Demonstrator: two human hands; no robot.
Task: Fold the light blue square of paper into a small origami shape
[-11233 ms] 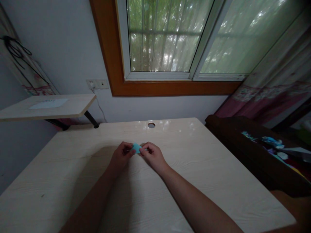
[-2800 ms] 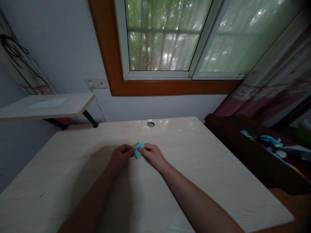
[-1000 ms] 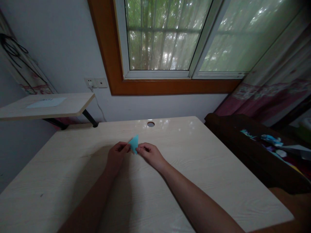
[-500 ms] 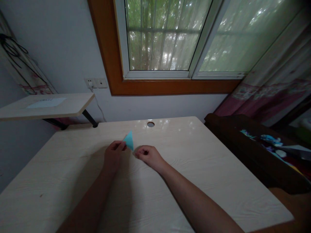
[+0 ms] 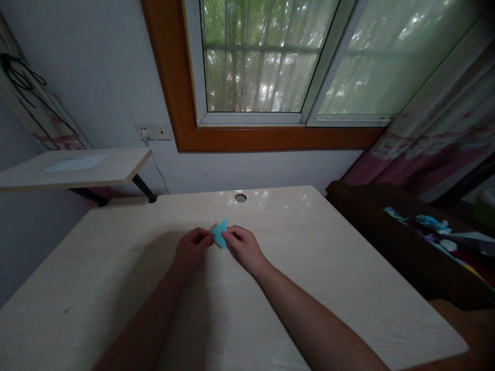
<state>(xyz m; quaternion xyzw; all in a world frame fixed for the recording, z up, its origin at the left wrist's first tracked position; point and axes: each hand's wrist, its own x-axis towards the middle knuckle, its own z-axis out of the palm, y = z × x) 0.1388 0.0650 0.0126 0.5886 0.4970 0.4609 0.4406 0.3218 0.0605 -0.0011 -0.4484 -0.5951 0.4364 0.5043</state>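
Observation:
A small folded piece of blue paper [image 5: 220, 234], roughly triangular with one tip pointing up, is held just above the pale wooden desk [image 5: 309, 268]. My left hand [image 5: 192, 248] pinches its left edge with curled fingers. My right hand [image 5: 240, 247] pinches its right edge, fingers closed. The two hands meet at the paper near the middle of the desk.
A round cable hole [image 5: 240, 198] sits near the desk's far edge. A side shelf [image 5: 116, 172] with a sheet of paper [image 5: 75, 164] juts out at the left. A dark wooden surface [image 5: 390, 226] with small coloured items lies to the right, under a curtain [image 5: 433, 139]. A window [image 5: 270, 62] faces me.
Half a second ago only my left hand held the paper, raised to the left. It has come back to the right and down, and my right hand has pinched it again.

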